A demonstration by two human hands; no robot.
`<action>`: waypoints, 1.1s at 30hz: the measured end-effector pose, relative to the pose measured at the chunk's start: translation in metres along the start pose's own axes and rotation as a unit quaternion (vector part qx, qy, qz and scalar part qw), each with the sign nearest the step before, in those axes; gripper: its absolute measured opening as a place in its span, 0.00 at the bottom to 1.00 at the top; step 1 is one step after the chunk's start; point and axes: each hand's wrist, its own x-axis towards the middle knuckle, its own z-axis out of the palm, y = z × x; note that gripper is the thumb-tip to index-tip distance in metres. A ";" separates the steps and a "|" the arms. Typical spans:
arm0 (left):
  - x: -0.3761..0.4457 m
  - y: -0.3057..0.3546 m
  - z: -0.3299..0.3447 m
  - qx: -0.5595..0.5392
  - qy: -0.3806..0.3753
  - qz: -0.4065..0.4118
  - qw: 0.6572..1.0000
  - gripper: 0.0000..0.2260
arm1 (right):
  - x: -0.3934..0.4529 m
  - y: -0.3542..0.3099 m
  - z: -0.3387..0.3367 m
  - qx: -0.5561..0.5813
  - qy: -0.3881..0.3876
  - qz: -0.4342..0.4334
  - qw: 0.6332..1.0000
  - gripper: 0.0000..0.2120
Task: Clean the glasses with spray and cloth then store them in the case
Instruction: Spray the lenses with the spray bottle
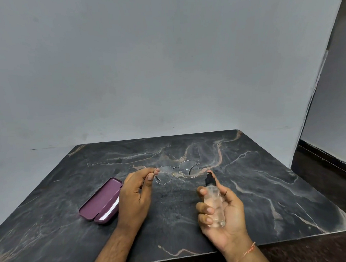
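Note:
Thin metal-framed glasses (pixel 176 171) hover above the dark marble table (pixel 264 186), lenses facing me. My left hand (pixel 134 197) pinches their left rim between thumb and fingers. My right hand (pixel 222 211) grips a small clear spray bottle (pixel 213 203) with a black nozzle that points toward the right lens. A purple glasses case (pixel 100 201) lies open on the table left of my left hand, and a white cloth (pixel 110 212) shows inside it.
A grey wall stands behind the table. The table's right edge meets a dark floor (pixel 325 181) with a dark skirting board. An orange thread bracelet circles my right wrist.

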 end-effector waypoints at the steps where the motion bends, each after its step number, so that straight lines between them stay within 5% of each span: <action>1: 0.001 -0.001 0.000 0.004 -0.002 -0.001 1.000 0.14 | 0.001 -0.006 -0.001 -0.033 0.016 -0.030 0.999 0.14; 4: 0.001 -0.005 0.002 0.017 -0.013 -0.002 1.000 0.12 | 0.009 -0.034 -0.004 -0.179 0.062 -0.130 0.973 0.19; 6: 0.000 -0.008 0.002 0.026 -0.021 0.002 0.999 0.11 | 0.015 -0.057 -0.005 -0.312 0.088 -0.197 0.925 0.19; 10: 0.001 -0.010 0.002 0.037 -0.040 0.015 0.998 0.11 | 0.029 -0.104 -0.018 -0.632 0.122 -0.251 0.723 0.30; 12: 0.000 -0.009 0.003 0.042 -0.045 0.020 0.998 0.12 | 0.036 -0.119 -0.028 -0.686 0.119 -0.268 0.666 0.33; 21: 0.001 -0.013 0.005 0.056 -0.056 0.023 0.997 0.13 | 0.052 -0.125 -0.053 -0.697 0.115 -0.314 0.635 0.31; 24: -0.001 -0.014 0.007 0.052 -0.057 0.021 0.997 0.13 | 0.049 -0.125 -0.058 -0.718 0.137 -0.299 0.614 0.41; 26: -0.002 -0.013 0.008 0.053 -0.059 0.022 0.997 0.13 | 0.043 -0.124 -0.053 -0.741 0.175 -0.356 0.542 0.46; 29: -0.002 -0.012 0.008 0.058 -0.063 0.024 0.996 0.12 | 0.032 -0.114 -0.042 -0.768 0.163 -0.489 0.380 0.34; 31: -0.002 -0.011 0.009 0.060 -0.070 0.030 0.995 0.12 | 0.029 -0.096 -0.033 -0.775 0.105 -0.489 0.386 0.23; 33: -0.001 -0.011 0.009 0.065 -0.076 0.034 0.994 0.11 | 0.028 -0.075 -0.028 -0.776 0.065 -0.410 0.475 0.18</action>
